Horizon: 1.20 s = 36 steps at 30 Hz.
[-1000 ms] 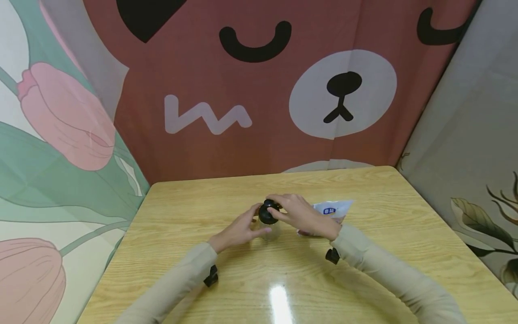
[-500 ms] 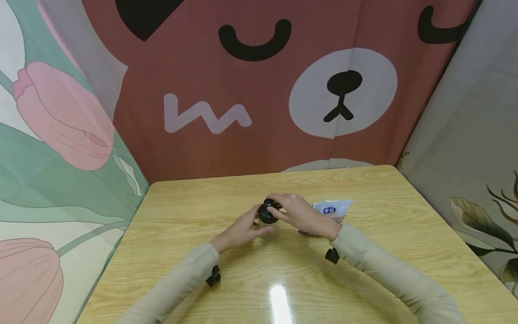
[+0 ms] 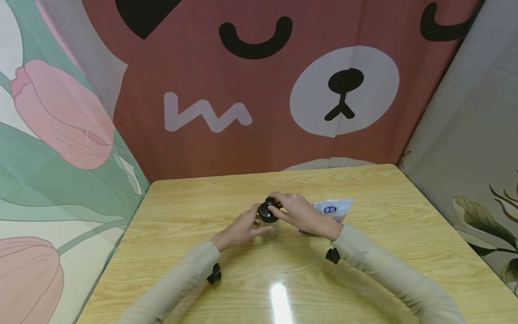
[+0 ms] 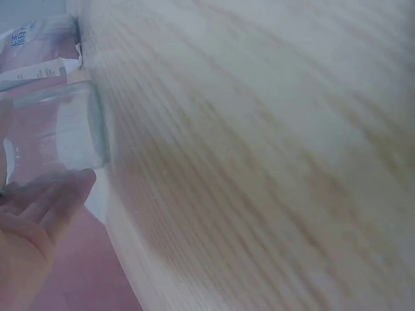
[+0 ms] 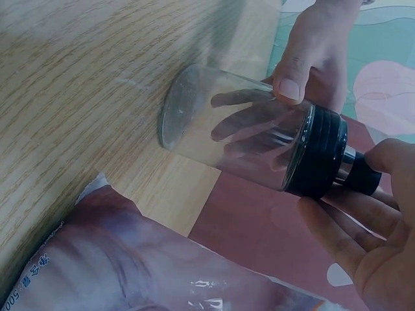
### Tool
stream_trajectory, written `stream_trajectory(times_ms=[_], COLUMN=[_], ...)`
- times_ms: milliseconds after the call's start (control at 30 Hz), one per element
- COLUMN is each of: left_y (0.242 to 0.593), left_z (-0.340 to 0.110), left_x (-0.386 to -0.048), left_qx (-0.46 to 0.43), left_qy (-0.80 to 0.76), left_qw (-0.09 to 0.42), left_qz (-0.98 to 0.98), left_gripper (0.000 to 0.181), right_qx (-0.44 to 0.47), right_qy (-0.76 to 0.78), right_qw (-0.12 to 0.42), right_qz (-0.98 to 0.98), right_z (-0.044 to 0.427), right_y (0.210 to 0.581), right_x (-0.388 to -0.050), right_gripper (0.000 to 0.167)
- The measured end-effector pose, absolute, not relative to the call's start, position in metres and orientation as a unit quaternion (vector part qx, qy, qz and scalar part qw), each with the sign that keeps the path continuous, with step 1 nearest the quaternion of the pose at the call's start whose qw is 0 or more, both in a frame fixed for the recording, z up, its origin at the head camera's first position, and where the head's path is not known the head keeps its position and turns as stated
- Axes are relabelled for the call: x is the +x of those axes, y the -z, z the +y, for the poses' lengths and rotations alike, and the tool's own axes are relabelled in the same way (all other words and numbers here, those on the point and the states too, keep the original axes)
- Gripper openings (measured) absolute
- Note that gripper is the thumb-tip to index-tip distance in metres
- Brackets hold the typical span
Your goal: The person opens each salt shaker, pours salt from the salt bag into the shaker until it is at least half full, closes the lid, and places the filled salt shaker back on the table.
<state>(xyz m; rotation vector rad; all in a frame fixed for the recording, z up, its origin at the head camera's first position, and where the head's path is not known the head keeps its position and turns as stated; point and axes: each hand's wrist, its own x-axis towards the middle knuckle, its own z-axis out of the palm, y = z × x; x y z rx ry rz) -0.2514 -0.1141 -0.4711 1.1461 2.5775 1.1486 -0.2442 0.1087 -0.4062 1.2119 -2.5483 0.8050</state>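
A clear glass jar (image 3: 270, 230) with a black lid (image 3: 267, 213) stands upright on the table. The left hand (image 3: 238, 230) grips its glass side, with the thumb in front and the fingers behind, seen through the glass in the right wrist view. The right hand (image 3: 300, 213) pinches the small black knob (image 5: 362, 176) on top of the lid (image 5: 318, 153); its lower fingers lie beside the lid. Through the jar's glass (image 5: 224, 123) no contents show. In the left wrist view the jar (image 4: 55, 133) has its base on the wood.
A printed plastic bag (image 3: 333, 209) lies just right of the jar, partly behind the right hand and forearm. The wooden table (image 3: 182, 202) meets a patterned cloth backdrop at its far edge and cloth at both sides. Black straps with small devices sit at both wrists.
The knob and lid have tilted or turned slightly in the right hand's hold. Both hands stay almost where they were, and the bag has not moved.
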Motion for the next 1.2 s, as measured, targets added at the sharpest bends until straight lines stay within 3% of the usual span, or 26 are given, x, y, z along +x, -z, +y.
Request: stream_trajectory(times_ms=[467,1200], left_y=[0.4730,0.4722], left_z=[-0.1152,-0.1140], left_x=[-0.2511,-0.2476], left_qx=[0.375,0.380], left_qy=[-0.369,-0.378], left_qw=[0.047,0.039], left_qz=[0.849,0.843], left_gripper=[0.072,0.072], right_qx=[0.420,0.415], right_qy=[-0.254,-0.207], right_qw=[0.128,0.110], right_qz=[-0.862,-0.879], right_z=[0.1060,0.1013], right_y=[0.4071,0.3985], right_x=[-0.2441,-0.2507], right_gripper=[0.030,0.028])
